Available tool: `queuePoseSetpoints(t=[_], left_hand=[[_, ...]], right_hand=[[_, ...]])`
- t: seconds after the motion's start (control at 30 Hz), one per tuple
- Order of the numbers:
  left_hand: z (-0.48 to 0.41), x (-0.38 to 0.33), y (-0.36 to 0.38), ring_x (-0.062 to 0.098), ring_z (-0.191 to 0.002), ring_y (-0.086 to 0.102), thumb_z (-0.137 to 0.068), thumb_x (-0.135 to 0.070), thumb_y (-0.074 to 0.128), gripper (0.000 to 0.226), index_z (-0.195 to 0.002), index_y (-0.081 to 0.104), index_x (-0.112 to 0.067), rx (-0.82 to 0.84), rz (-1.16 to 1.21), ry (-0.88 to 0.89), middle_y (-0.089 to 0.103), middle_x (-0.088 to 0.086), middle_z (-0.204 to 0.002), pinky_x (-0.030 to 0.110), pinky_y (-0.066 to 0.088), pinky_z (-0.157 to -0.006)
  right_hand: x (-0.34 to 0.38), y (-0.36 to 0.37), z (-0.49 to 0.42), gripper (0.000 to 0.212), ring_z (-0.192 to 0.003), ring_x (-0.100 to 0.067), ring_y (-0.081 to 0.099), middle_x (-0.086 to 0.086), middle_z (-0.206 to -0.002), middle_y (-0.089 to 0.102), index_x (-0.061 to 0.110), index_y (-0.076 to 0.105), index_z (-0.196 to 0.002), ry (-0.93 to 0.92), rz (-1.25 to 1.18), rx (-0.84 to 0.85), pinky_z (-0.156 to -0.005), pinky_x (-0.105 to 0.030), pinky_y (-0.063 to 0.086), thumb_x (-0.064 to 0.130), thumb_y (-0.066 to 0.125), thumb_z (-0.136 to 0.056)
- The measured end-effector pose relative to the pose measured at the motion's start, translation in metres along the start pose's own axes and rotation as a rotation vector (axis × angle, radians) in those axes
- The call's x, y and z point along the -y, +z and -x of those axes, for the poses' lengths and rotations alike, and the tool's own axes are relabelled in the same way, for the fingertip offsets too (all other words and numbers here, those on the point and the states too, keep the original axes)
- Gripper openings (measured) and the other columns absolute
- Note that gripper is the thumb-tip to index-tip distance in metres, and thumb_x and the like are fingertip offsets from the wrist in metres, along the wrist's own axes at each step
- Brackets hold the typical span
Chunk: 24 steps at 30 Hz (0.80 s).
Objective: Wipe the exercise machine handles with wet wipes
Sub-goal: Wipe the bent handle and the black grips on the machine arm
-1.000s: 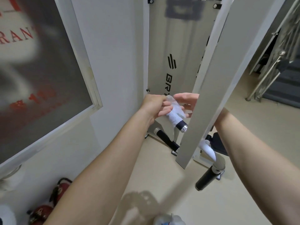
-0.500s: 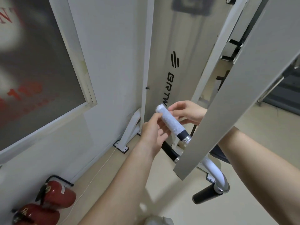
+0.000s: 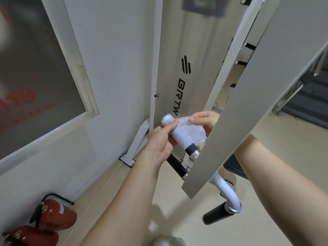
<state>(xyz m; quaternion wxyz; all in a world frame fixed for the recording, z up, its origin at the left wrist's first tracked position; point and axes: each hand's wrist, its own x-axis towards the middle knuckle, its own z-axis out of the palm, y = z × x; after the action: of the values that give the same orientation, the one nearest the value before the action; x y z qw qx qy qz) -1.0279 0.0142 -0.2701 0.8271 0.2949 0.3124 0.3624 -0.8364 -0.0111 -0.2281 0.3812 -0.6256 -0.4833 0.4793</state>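
Views: one, worn on your head; wide-angle, straight edges bow.
Facing: forward and steeply down, toward the wall [image 3: 115,50] base and floor [image 3: 177,210].
Range: close; your left hand [image 3: 159,144] and right hand [image 3: 205,121] sit mid-frame.
Nearest: grey machine beam [image 3: 248,103], crossing the right side of frame.

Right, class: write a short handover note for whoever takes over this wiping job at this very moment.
Left hand grips the wrapped handle.
Right hand pinches the wet wipe by its loose edge.
Done: the wipe is wound round most of that handle.
Left: rub it down, then wipe the short black handle below it and the black handle near the floor, both bare.
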Motion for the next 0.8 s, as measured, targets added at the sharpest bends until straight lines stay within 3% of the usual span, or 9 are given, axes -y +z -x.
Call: queuePoseSetpoints(t=[0.2,0.3,0.37,0.4,0.43,0.47,0.6,0.7,0.8], left_hand=[[0.009,0.003,0.008,0.025,-0.111,0.072,-0.095,-0.046,0.063,0.059,-0.136,0.058,-0.004,0.027,0.043,-0.068,0.073,0.018,-0.122,0.041,0.057,-0.094],[0.008,0.0,0.012,0.018,-0.071,0.071,-0.102,-0.061,0.039,0.082,-0.155,0.02,-0.002,0.097,0.123,-0.081,0.073,0.025,-0.084,0.038,0.057,-0.079],[0.012,-0.004,0.018,0.018,-0.055,0.064,-0.098,-0.067,0.04,0.095,-0.15,0.003,0.004,0.16,0.179,-0.101,0.066,0.037,-0.078,0.033,0.051,-0.069],[0.01,-0.002,0.019,0.015,-0.05,0.062,-0.098,-0.061,0.05,0.076,-0.156,0.026,-0.018,0.188,0.183,-0.094,0.068,0.026,-0.066,0.03,0.049,-0.064],[0.007,-0.001,0.021,0.013,-0.047,0.061,-0.097,-0.051,0.06,0.043,-0.119,0.043,-0.017,0.232,0.191,-0.105,0.065,0.012,-0.053,0.027,0.048,-0.059],[0.003,0.0,0.023,0.012,-0.045,0.06,-0.095,-0.041,0.065,0.046,-0.127,0.058,-0.008,0.212,0.169,-0.102,0.06,0.001,-0.048,0.026,0.047,-0.055],[-0.003,0.006,0.028,0.017,-0.052,0.061,-0.099,-0.028,0.057,0.018,-0.103,0.059,-0.011,0.208,0.217,-0.119,0.065,0.003,-0.072,0.029,0.05,-0.054],[-0.001,0.012,0.032,0.026,-0.079,0.075,-0.085,-0.014,0.059,0.02,-0.105,0.064,-0.011,0.21,0.422,-0.042,0.073,0.012,-0.108,0.036,0.061,-0.065],[-0.003,0.022,0.037,0.015,-0.065,0.074,-0.084,-0.018,0.06,0.01,-0.08,0.068,-0.016,0.151,0.506,0.005,0.075,0.0,-0.077,0.028,0.06,-0.056]], right_hand=[[0.027,0.008,0.004,0.016,-0.065,-0.021,0.055,-0.007,-0.072,0.064,0.012,0.079,-0.097,-0.008,-0.027,0.282,-0.063,-0.029,0.044,0.023,0.074,-0.086],[0.033,0.013,0.007,0.021,-0.073,-0.019,0.068,-0.018,-0.095,0.075,0.004,0.075,-0.11,0.054,-0.061,0.296,-0.064,-0.025,0.057,0.005,0.061,-0.096],[0.037,0.009,0.014,0.032,-0.097,-0.024,0.072,-0.021,-0.121,0.071,-0.001,0.065,-0.126,0.119,-0.138,0.335,-0.077,-0.03,0.059,0.013,0.051,-0.101],[0.038,0.006,0.019,0.037,-0.111,-0.027,0.069,-0.021,-0.13,0.066,-0.001,0.061,-0.132,0.139,-0.173,0.348,-0.085,-0.032,0.059,0.018,0.048,-0.101],[0.038,0.004,0.024,0.042,-0.121,-0.028,0.064,-0.02,-0.136,0.063,0.001,0.057,-0.136,0.149,-0.217,0.359,-0.091,-0.033,0.057,0.022,0.046,-0.1],[0.037,0.002,0.031,0.046,-0.129,-0.029,0.06,-0.02,-0.14,0.06,0.003,0.055,-0.138,0.139,-0.253,0.347,-0.095,-0.034,0.055,0.026,0.047,-0.098],[-0.004,-0.008,0.058,0.076,-0.136,-0.05,0.044,-0.032,-0.144,0.048,-0.004,0.045,-0.144,0.018,-0.385,0.085,-0.115,-0.059,0.035,0.039,0.069,-0.086],[-0.011,0.012,0.088,0.082,-0.11,-0.044,0.055,-0.029,-0.123,0.056,-0.011,0.05,-0.133,-0.056,-0.614,-0.192,-0.101,-0.054,0.043,0.047,0.066,-0.077],[-0.018,0.032,0.1,0.069,-0.1,-0.038,0.057,-0.025,-0.109,0.06,0.003,0.061,-0.114,-0.144,-0.727,-0.397,-0.094,-0.055,0.044,0.057,0.055,-0.071]])
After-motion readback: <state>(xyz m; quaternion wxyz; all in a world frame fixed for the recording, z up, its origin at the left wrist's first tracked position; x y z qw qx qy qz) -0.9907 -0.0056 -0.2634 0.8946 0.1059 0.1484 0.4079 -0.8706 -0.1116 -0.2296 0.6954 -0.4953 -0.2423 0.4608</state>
